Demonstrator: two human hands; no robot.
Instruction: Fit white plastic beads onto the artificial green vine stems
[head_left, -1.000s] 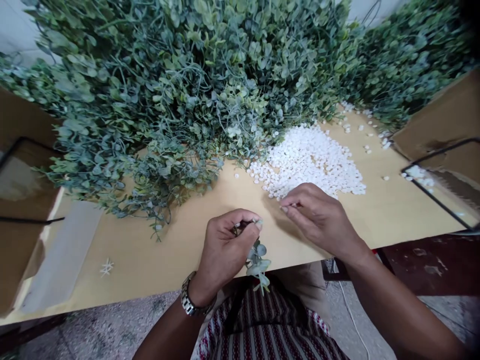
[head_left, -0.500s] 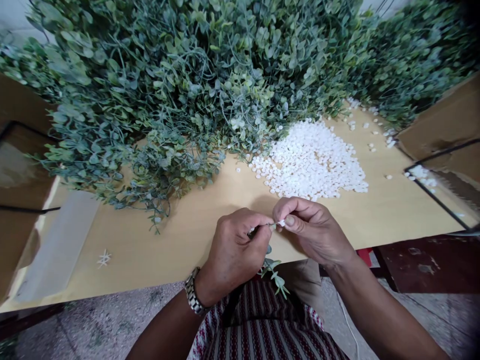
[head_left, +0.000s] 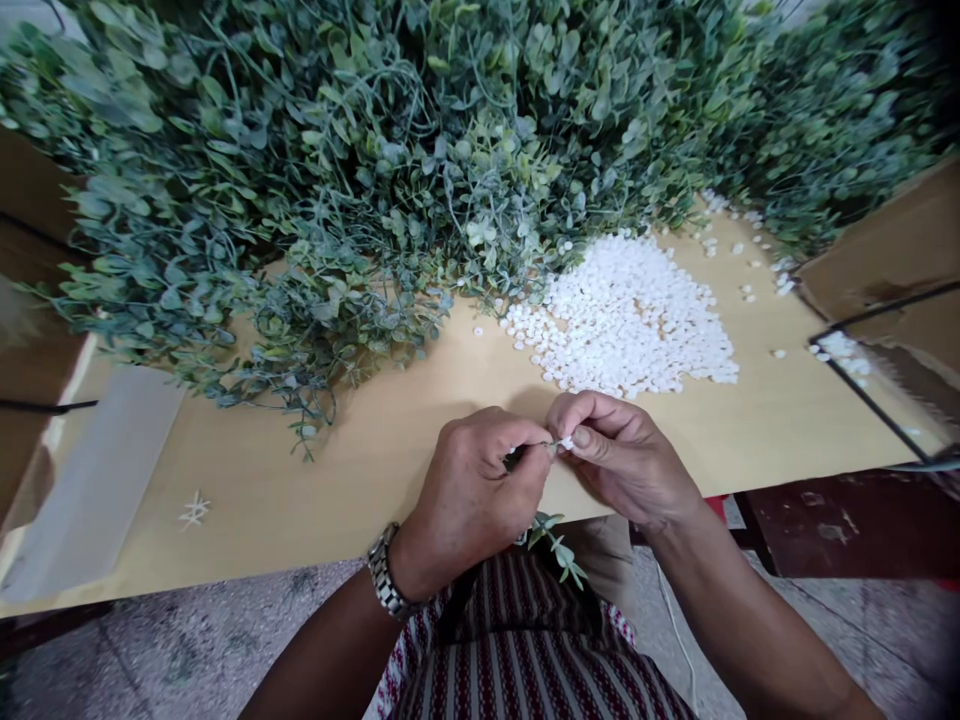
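Note:
My left hand [head_left: 484, 485] pinches an artificial leafy sprig [head_left: 556, 548], whose lower leaves hang below the palm over the table's front edge. The sprig's thin stem end pokes out between thumb and forefinger. Fingertip to fingertip with it, my right hand [head_left: 626, 455] holds a small white bead [head_left: 566, 443] at that stem end. Whether the stem runs into the bead is too small to tell. Just beyond my right hand spreads a heap of the same white beads [head_left: 630, 315].
A large mass of artificial greenery [head_left: 390, 170] covers the back of the wooden table [head_left: 360, 470]. Cardboard with a black wire frame stands at the left and right [head_left: 892, 240]. At the left lie a translucent strip [head_left: 101, 490] and small white sticks [head_left: 195, 510].
My right hand has come left from beside the bead heap to my left fingertips, bringing a bead to the stem end. My left hand has shifted slightly right with the sprig.

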